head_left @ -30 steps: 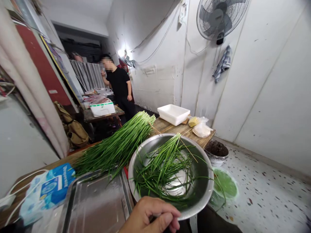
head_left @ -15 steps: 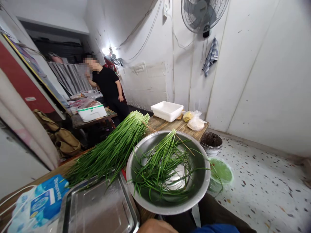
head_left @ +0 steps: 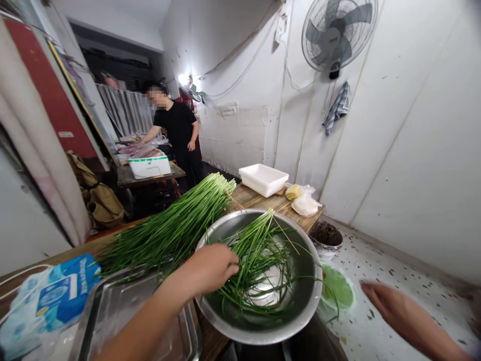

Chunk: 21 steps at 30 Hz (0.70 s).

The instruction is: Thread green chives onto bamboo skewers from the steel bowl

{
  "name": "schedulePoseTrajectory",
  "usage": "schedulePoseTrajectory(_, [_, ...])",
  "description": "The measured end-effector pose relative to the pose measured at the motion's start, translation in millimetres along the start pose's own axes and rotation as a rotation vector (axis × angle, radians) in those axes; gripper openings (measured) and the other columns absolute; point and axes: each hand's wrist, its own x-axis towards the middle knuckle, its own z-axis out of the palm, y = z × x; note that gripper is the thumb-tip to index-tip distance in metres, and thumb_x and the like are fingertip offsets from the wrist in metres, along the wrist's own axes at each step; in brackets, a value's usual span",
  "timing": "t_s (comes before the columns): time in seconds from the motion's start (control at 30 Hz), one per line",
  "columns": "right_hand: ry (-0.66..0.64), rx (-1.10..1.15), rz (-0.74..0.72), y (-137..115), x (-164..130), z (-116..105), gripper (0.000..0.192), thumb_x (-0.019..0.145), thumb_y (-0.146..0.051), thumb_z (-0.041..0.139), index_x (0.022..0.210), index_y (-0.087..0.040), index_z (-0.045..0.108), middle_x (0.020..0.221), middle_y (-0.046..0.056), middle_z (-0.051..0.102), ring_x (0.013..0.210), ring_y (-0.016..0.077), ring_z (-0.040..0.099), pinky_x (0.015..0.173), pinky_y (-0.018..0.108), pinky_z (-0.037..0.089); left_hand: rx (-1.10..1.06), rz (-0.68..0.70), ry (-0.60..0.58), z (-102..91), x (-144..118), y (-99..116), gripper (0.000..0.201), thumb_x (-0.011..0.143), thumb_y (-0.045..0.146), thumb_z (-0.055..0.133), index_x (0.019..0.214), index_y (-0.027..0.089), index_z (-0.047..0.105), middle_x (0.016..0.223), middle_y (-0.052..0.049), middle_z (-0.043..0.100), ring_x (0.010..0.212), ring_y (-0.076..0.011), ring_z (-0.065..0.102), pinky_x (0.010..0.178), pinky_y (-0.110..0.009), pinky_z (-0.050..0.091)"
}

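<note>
My left hand (head_left: 216, 265) reaches over the near left rim of a steel basin (head_left: 259, 337), its fingers bent and slightly apart at the edge of some loose chives (head_left: 251, 239). I see nothing held in it. The chives lie in the basin, pale ends toward the far rim, with a few blades hanging over the right side. My right hand (head_left: 387, 303) is out to the right above the floor, apart from the basin, blurred, its fingers stretched and holding nothing visible. A large bunch of chives (head_left: 176, 220) lies left of the basin.
A steel tray (head_left: 139, 311) and a blue-white plastic pack (head_left: 56, 296) sit at near left. Toward the back are a white tub (head_left: 263, 180) and plastic bags (head_left: 305, 203). A bucket (head_left: 325, 235) and a green basin (head_left: 338, 288) stand at right. A person (head_left: 176, 125) stands behind.
My left hand has come in over the basin's left rim, and my right hand has appeared at the right. The view has shifted. The person behind has lowered an arm toward their table.
</note>
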Motion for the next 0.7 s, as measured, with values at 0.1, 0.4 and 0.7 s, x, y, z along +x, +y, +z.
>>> schedulePoseTrajectory(0.1, [-0.126,0.012,-0.196,-47.3,72.2,-2.1,0.036,0.085,-0.038,0.037,0.109,-0.018,0.056,0.105,0.009,0.060,0.084,0.0201,0.059,0.071,0.031,0.046,0.006,-0.048,0.106,-1.0,70.7,-6.2,0.030,0.078,0.032,0.039,0.066,0.020,0.063,0.068,-0.003,0.064,0.065,-0.0162,0.057,0.061,-0.024,0.038])
schedulePoseTrajectory(0.4, [-0.551,0.227,-0.138,-11.0,98.8,0.8,0.052,0.078,-0.051,0.047,0.114,-0.015,0.053,0.101,0.011,0.060,0.086,0.0227,0.056,0.070,0.032,0.043,-0.004,-0.361,0.217,62.6,193.0,-6.0,0.059,0.067,0.053,0.053,0.113,0.015,0.048,0.110,-0.016,0.057,0.100,-0.0300,0.052,0.081,-0.037,0.039])
schedulePoseTrajectory(0.7, [-0.779,0.658,-0.190,23.3,13.2,24.1,0.033,0.088,-0.038,0.036,0.081,-0.015,0.058,0.076,0.003,0.062,0.073,0.0136,0.056,0.067,0.025,0.044,-0.281,-0.495,0.290,75.7,246.4,8.7,0.066,0.050,0.035,0.073,0.107,0.014,0.048,0.110,-0.016,0.057,0.101,-0.0284,0.053,0.080,-0.033,0.040])
